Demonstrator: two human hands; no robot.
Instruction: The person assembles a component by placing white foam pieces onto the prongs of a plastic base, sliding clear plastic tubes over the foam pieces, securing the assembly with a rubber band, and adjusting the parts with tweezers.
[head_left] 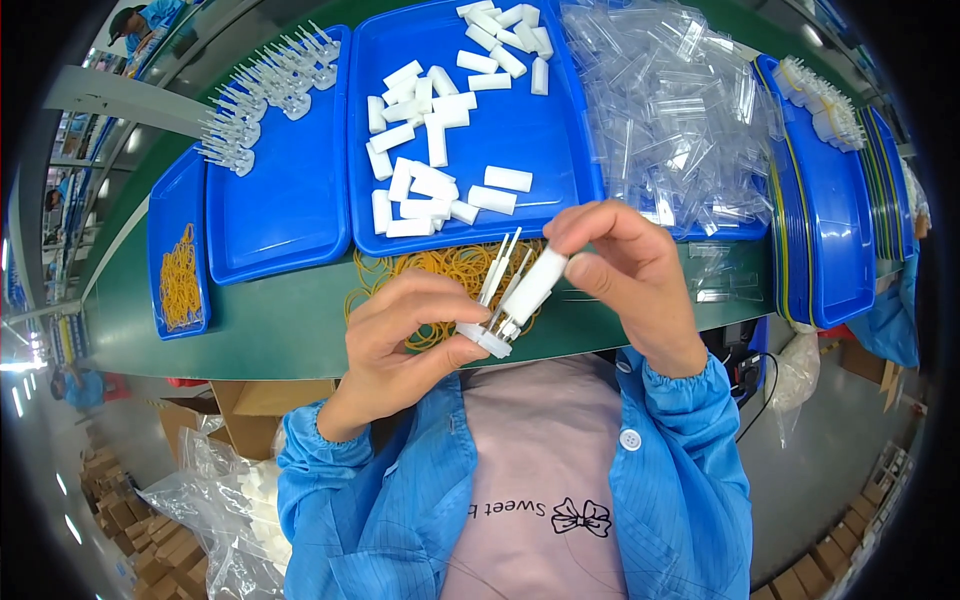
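My left hand [395,330] pinches a small white plastic base [484,340] between thumb and fingers; thin pale rods stand up from it. A white rectangular block [534,282] is gripped between the thumb and fingers of my right hand [632,280]. The block is tilted, its lower end against the rods just above the base. Whether the rods go into the block or lie beside it, I cannot tell. Under both hands lies a loose pile of yellow rubber bands [425,268] on the green table [270,340].
A blue tray [545,135] holds many white blocks. Rodded pieces [285,75] fill the far part of another tray [280,200]; a small tray has rubber bands [180,280]. Clear plastic sleeves [675,110] are heaped far right, beside stacked blue trays [840,235]. Cardboard boxes [275,400] stand below the table edge.
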